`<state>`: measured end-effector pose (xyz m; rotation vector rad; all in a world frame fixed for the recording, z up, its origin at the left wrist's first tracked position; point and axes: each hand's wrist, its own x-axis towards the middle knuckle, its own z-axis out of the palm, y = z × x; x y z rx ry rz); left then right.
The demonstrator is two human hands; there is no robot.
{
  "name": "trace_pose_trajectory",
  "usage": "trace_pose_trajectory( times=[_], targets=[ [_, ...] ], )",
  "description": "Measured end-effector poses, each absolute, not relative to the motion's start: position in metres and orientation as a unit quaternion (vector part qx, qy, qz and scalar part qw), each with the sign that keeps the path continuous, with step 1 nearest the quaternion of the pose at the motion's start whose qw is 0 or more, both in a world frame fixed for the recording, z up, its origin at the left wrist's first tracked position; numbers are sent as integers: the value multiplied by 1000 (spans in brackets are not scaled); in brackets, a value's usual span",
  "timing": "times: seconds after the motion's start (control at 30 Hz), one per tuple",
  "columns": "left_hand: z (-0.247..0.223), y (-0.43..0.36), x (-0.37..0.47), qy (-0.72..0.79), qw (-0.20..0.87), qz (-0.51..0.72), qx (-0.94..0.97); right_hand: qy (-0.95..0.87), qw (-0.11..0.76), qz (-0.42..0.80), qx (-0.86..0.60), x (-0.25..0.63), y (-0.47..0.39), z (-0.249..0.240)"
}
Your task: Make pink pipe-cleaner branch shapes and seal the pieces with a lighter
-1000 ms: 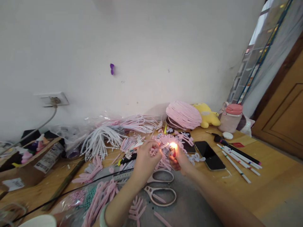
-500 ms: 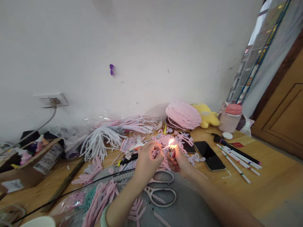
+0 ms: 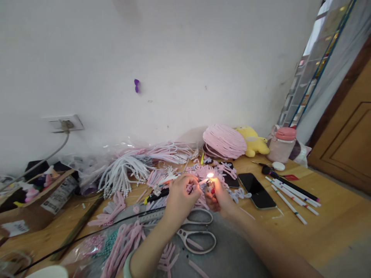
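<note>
My right hand [image 3: 218, 197] is closed round a lighter [image 3: 212, 190] with a red part; a flame [image 3: 210, 175] burns at its top. Pinched in my left hand [image 3: 183, 193] is a short pale pink fuzzy stem [image 3: 203, 181], its free end close to the flame. Below my hands lies a pair of scissors [image 3: 199, 253] with white handles, on a grey mat [image 3: 228, 256]. A pink branched piece of fuzzy stem [image 3: 167, 258] rests on the mat near my left forearm. More pink looped pieces [image 3: 203, 170] are heaped behind my hands.
Bundles of white stems [image 3: 124, 170] lie at the back left, near a cardboard box [image 3: 43, 208]. To the right are a phone [image 3: 256, 191], several white pens [image 3: 295, 197] and a jar with a pink lid [image 3: 281, 144]. A yellow plush toy [image 3: 253, 141] sits against the wall.
The flame has become smaller and rounder, with the stem's end still beside it. Both hands stay in almost the same place.
</note>
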<state>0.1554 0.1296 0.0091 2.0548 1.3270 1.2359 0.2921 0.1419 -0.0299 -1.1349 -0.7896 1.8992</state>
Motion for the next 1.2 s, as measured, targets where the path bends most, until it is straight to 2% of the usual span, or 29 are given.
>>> trace_pose_trajectory(
  times=[0.33,0.53,0.83,1.1,1.2],
  targets=[
    [11,130,155,482,200,446,727,-292,384,776,-406,293,138,-24],
    [12,131,152,455,239,473,716,-294,395,767,-411,292,138,-24],
    [13,132,153,419,512,459,593,-317,395,750,-425,292,138,-24],
    [2,137,151,395,654,475,436,-321,400,755,-409,292,139,-29],
    [2,136,150,380,720,455,360,-339,449,741,-368,291,138,-33]
  ],
)
